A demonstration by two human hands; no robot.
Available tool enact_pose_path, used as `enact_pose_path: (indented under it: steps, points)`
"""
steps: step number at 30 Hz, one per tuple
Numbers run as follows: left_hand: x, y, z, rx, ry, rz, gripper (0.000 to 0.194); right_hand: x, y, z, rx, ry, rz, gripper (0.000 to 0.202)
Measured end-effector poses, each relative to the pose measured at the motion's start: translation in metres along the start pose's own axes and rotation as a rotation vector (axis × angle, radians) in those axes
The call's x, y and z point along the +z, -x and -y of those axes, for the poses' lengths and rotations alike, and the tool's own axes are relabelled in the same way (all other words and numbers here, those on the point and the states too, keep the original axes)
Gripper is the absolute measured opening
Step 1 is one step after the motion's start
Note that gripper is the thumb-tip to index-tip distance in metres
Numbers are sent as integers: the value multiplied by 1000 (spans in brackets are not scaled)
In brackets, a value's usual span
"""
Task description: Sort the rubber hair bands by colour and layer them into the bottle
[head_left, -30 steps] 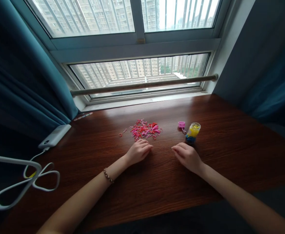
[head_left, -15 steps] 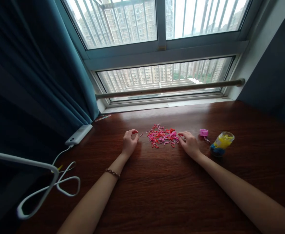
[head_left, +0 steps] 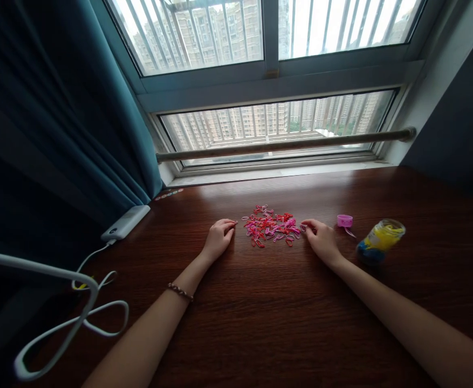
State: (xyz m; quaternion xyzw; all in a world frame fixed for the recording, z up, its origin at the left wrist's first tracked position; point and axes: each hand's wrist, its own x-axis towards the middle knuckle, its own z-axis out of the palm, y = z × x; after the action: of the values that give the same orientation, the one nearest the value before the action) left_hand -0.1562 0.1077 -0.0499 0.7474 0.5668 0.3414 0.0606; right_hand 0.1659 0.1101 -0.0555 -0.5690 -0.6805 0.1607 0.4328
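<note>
A loose pile of small pink and red oblong loops (head_left: pixel 272 226), shaped like paper clips, lies on the brown wooden table (head_left: pixel 256 307). To its left, my left hand (head_left: pixel 218 240) rests low, its thumb and forefinger closed on one small pink loop (head_left: pixel 236 222). My right hand (head_left: pixel 322 241) is at the pile's right edge, fingertips pinched on a pink loop (head_left: pixel 303 227). That loop lies close against the others, and the fingers partly cover it. A beaded bracelet (head_left: pixel 180 291) circles my left wrist.
Right of my right hand are a pink ring-shaped lid (head_left: pixel 345 221) with a strap and a tilted-looking clear jar (head_left: pixel 381 241) holding yellow and blue pieces. At left, a white power bank (head_left: pixel 126 222) trails a white cable (head_left: pixel 72 275). A window rail (head_left: pixel 285 146) spans behind.
My left fingers have closed on the single loop beside them. My right hand has drawn slightly right, pulling a pink loop at the pile's edge. The view has shifted a little.
</note>
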Motion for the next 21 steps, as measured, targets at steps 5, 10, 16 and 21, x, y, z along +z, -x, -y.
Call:
enact_pose_path:
  steps: [5, 10, 16, 21]
  points:
    - [-2, 7, -21, -84, 173, -136, 15, 3, -2, -3, 58, -118, -28, 29]
    - [3, 27, -74, 13, 356, 38, 12, 1, -3, -2, 65, -77, 10, 30]
    - [4, 46, -121, 291, 464, 459, 15, -1, -3, -1, 31, 3, 52, 23]
    - [1, 46, -122, 379, 465, 475, 16, -1, -4, 0, 56, -73, -20, 24]
